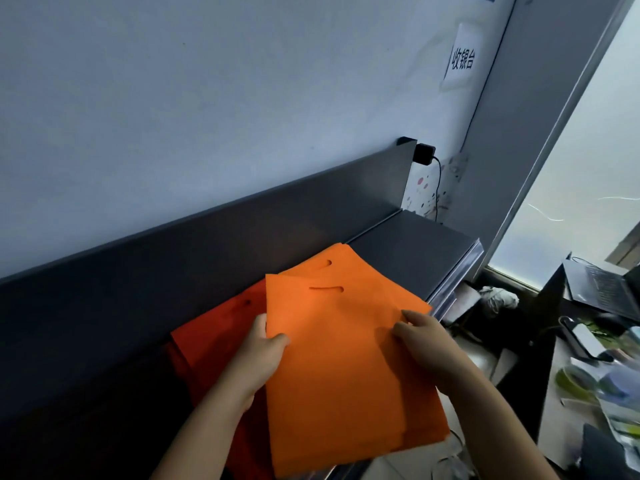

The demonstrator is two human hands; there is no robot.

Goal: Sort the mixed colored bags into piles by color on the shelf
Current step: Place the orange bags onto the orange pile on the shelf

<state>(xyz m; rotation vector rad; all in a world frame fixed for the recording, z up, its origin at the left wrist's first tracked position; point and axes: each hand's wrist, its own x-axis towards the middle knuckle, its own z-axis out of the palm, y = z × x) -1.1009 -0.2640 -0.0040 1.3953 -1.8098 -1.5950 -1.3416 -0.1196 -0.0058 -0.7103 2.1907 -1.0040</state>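
Observation:
An orange bag [339,368] with a slit handle lies on top in front of me, over the dark shelf [412,244]. My left hand [259,355] pinches its left edge, thumb on top. My right hand [426,341] grips its right edge, fingers curled over the fabric. A second orange bag [332,259] shows behind the top one. A red bag [214,334] lies to the left, partly under the orange ones and under my left forearm.
The shelf has a dark back panel [207,258] against a pale wall. A black plug with a cable [424,154] sits at the shelf's far end. To the right and lower stands a cluttered desk with a laptop [602,285].

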